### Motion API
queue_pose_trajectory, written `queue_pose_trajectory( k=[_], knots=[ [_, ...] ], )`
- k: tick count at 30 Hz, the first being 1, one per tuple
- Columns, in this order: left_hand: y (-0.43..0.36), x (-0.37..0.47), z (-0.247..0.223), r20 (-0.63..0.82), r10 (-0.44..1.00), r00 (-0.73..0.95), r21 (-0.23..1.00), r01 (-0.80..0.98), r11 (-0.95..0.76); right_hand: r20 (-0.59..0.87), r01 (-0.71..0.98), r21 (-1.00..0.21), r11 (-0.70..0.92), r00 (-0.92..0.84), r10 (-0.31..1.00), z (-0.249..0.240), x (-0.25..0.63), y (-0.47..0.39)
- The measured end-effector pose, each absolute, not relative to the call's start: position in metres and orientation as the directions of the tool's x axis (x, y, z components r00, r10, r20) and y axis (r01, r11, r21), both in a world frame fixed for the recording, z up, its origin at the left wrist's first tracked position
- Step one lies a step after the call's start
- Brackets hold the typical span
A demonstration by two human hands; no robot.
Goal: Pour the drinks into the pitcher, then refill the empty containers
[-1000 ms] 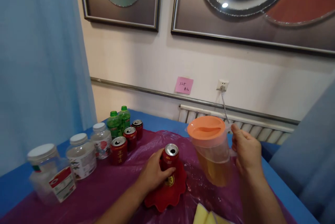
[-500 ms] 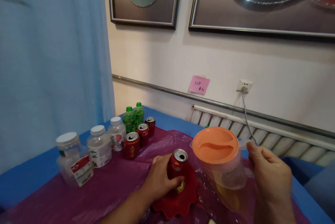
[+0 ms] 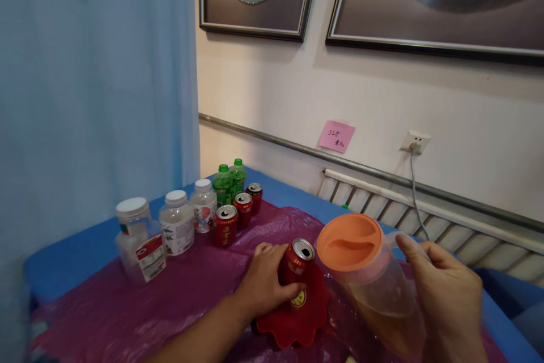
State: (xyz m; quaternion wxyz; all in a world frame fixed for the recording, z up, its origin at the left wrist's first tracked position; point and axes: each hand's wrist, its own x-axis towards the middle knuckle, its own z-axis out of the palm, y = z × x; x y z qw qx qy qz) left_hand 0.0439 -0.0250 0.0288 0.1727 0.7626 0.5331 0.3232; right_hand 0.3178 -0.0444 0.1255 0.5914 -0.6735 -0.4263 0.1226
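Note:
My left hand is wrapped round a red can with an opened top, which stands upright on a red scalloped dish. My right hand grips the handle of a clear pitcher with an orange lid. The pitcher is tilted to the left, its lid close to the can's right side. Yellowish liquid lies low in it. No stream of liquid can be made out between pitcher and can.
Left on the purple sheet stand several red cans, clear jars with white lids and green bottles. A blue curtain hangs at the left. Behind the table are a radiator and a wall socket.
The pitcher is tilted further to the left and its lid is nearer the can. My left hand still holds the can. The whole view has shifted, with the objects further right.

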Motion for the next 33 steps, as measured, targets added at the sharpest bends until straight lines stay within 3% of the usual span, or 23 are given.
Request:
queue_pose_trajectory(
  k=[8, 33],
  knots=[
    [-0.023, 0.041, 0.030, 0.292, 0.923, 0.251, 0.604, 0.699, -0.382, 0.385, 0.483, -0.871, 0.090, 0.557, 0.736, 0.125, 0.310, -0.046],
    [-0.021, 0.039, 0.023, 0.244, 0.932, 0.268, 0.592, 0.720, -0.362, 0.319, 0.455, -0.889, 0.050, 0.539, 0.779, 0.122, 0.305, -0.050]
  ],
)
